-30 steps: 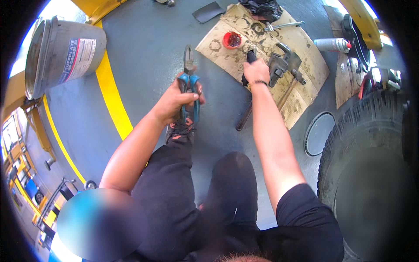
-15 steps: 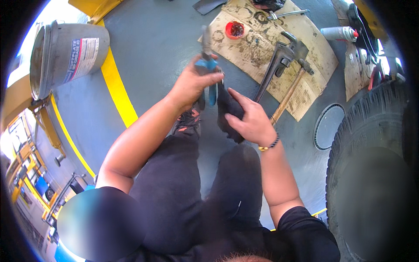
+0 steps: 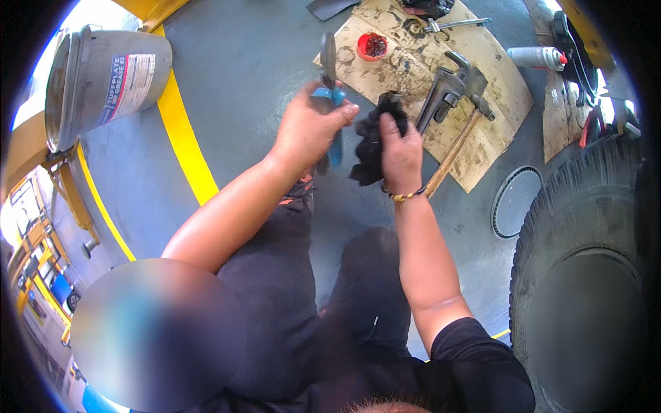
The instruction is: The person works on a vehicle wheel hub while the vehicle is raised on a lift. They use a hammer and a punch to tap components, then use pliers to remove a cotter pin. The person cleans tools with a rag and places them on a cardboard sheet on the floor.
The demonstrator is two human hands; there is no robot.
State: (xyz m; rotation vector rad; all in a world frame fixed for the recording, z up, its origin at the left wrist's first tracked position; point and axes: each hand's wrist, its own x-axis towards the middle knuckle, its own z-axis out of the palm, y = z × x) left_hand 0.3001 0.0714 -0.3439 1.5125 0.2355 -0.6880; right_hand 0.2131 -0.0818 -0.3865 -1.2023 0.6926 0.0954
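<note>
My left hand (image 3: 305, 131) is closed around the blue grips of a pair of pliers (image 3: 328, 56). Their dark metal head points away from me, and the fingers hide part of the handles. Just to the right, my right hand (image 3: 403, 155) grips a crumpled black rag (image 3: 370, 148), thumb on top. A small gap separates the rag from the pliers. Beyond the right hand, a pipe wrench (image 3: 441, 95) and a wooden-handled hammer (image 3: 456, 153) lie on stained cardboard (image 3: 475, 162).
A red cup of dark grease (image 3: 363, 48) and a sliding T-bar (image 3: 458, 23) sit on the cardboard. To its right lies a spray can (image 3: 533, 58). A large tire (image 3: 551, 206) stands at right. A grey bucket (image 3: 148, 65) is at far left beside a yellow floor line (image 3: 186, 148).
My right hand has drawn the rag away from the pliers, up and to the right, and the rag is now bunched. The left hand still holds the pliers in nearly the same place.
</note>
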